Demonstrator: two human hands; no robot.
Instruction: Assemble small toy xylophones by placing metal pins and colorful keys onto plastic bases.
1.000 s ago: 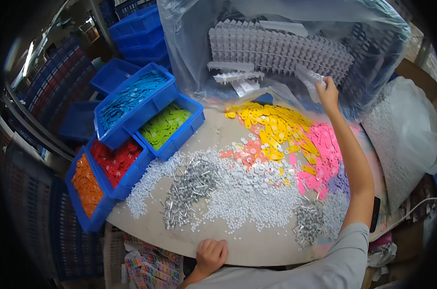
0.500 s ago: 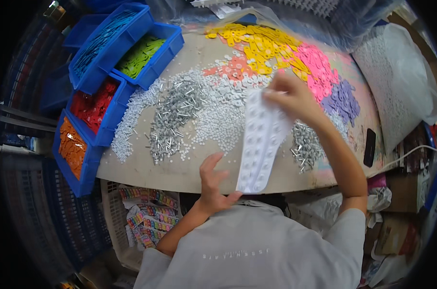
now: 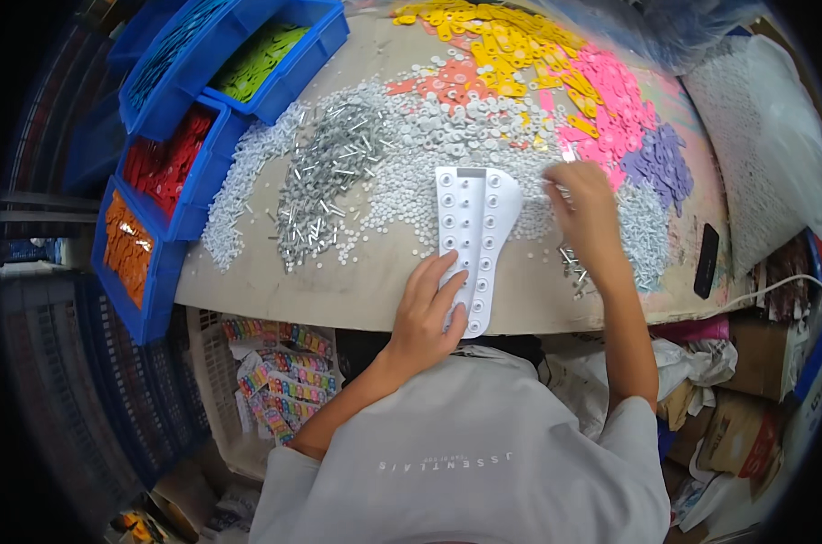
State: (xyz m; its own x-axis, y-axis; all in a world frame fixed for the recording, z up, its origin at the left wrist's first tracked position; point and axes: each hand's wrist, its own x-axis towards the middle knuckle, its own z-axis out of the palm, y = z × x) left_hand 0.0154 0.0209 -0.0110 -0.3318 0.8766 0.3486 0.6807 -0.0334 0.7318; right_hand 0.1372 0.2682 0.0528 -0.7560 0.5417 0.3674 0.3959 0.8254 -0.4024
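Note:
A white plastic tray (image 3: pixel 477 218) with rows of round seats lies on the table in front of me, its top end against the heap of small white rings (image 3: pixel 406 213). My left hand (image 3: pixel 427 304) rests over its lower left part, fingers apart and lying on the tray. To the right of the tray, my right hand (image 3: pixel 588 213) is over the small white pieces, its fingers curled together; what they hold, if anything, is hidden. Loose silver pins (image 3: pixel 577 270) lie just below that hand, and small pale pieces (image 3: pixel 645 227) lie to its right.
Blue bins (image 3: pixel 193 195) with coloured pieces line the left edge. Heaps of yellow (image 3: pixel 497 45), pink (image 3: pixel 615 86), purple (image 3: pixel 657 168) and coral pieces (image 3: pixel 447 83) spread across the back. A dark phone-like slab (image 3: pixel 706 261) and a plastic sack (image 3: pixel 755 154) are at right; a basket (image 3: pixel 213 390) stands below.
The white tray has gone from raised and tilted to lying on the table. My right hand has let go of it and moved right; my left hand now rests on it. The view has shifted slightly.

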